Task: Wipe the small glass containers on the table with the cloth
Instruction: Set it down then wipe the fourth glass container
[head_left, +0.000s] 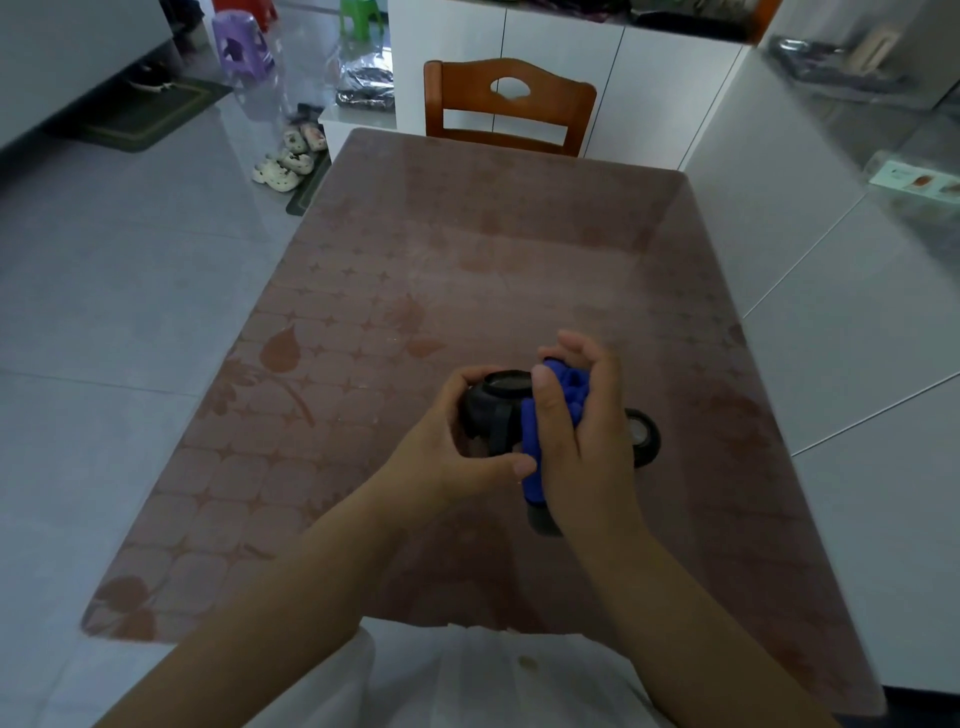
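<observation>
Head view: container (493, 410) mouth-up within curled left fingers (470, 378); blue cloth (532, 441), long axis near-to-far, within clenched right fingers (602, 374)

Both bare forearms converge on the dark container (493, 410): the left hand (452, 452) curls round its left side, and the right hand (582, 421), just beside its right side, clenches a blue cloth (532, 441).

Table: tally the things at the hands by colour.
Dark: 3 (held container, right container, half-hidden piece)
Blue: 1 (cloth)
Total: 4
</observation>
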